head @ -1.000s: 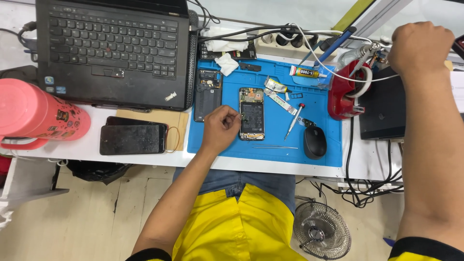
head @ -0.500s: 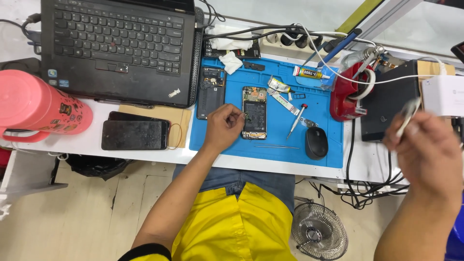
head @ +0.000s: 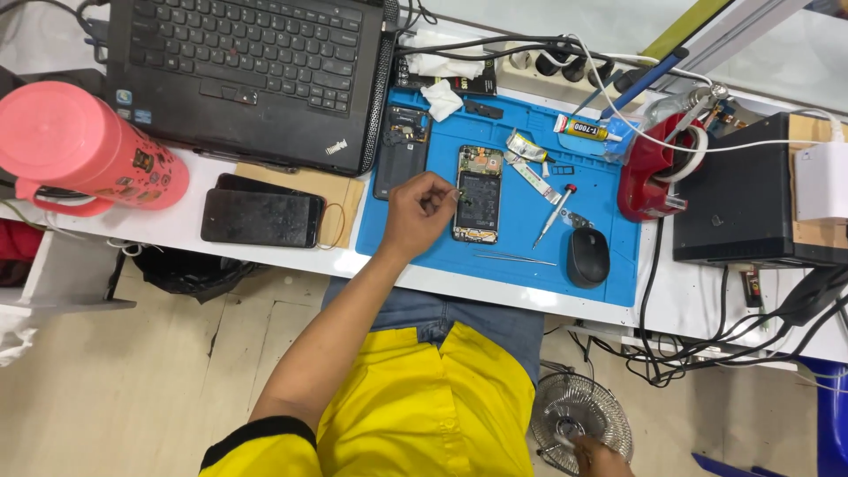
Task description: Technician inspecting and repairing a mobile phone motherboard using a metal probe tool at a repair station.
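Observation:
An opened phone (head: 479,194) with its insides showing lies on a blue work mat (head: 521,265). My left hand (head: 420,212) rests on the mat beside it, thumb and forefinger pinched at the phone's left edge. A dark back cover (head: 402,150) lies just left of the hand. My right hand (head: 601,455) is low at the bottom edge, by a small floor fan (head: 579,424) under the table; only part of it shows. A red-tipped screwdriver (head: 555,215), thin tweezers (head: 514,259) and a black mouse (head: 587,256) lie right of the phone.
A black laptop (head: 256,71) sits at the back left, a pink bottle (head: 88,146) at the far left, a dark phone (head: 261,218) near the front edge. A glue tube (head: 587,130), red holder (head: 654,172), black box (head: 751,208) and tangled cables fill the right.
My right hand came down from the back right of the table, past the black box, to below the table edge by the fan. The left hand stayed at the phone.

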